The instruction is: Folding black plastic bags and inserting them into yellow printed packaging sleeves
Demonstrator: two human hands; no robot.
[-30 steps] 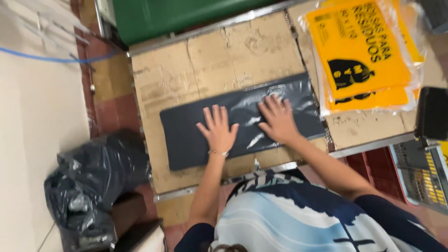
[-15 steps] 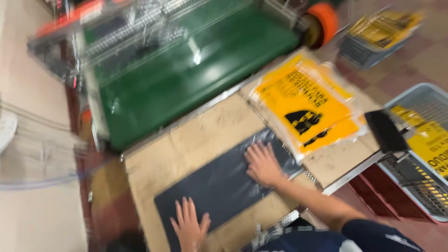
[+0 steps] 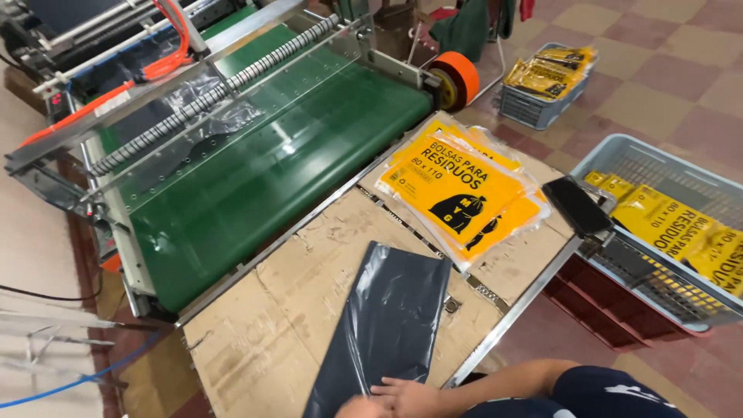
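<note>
A folded black plastic bag (image 3: 391,317) lies flat on the cardboard-covered table (image 3: 263,333), its long side running away from me. My right hand (image 3: 410,396) rests flat on the bag's near end, fingers spread toward the left, with the forearm coming in from the lower right. Just left of it, only a sliver of my left hand (image 3: 354,407) shows at the bottom edge, touching the same end of the bag; its fingers are cut off by the frame.
A stack of yellow printed bags in clear wrap (image 3: 464,190) lies at the table's far right. A green conveyor machine (image 3: 263,170) borders the table's far side. A grey crate (image 3: 611,159) of yellow packs stands right, a flat black object (image 3: 576,205) by its rim.
The view has swung up and away from the table. The black bag now lies lengthwise away from me, and both hands have drawn back to its near end.
</note>
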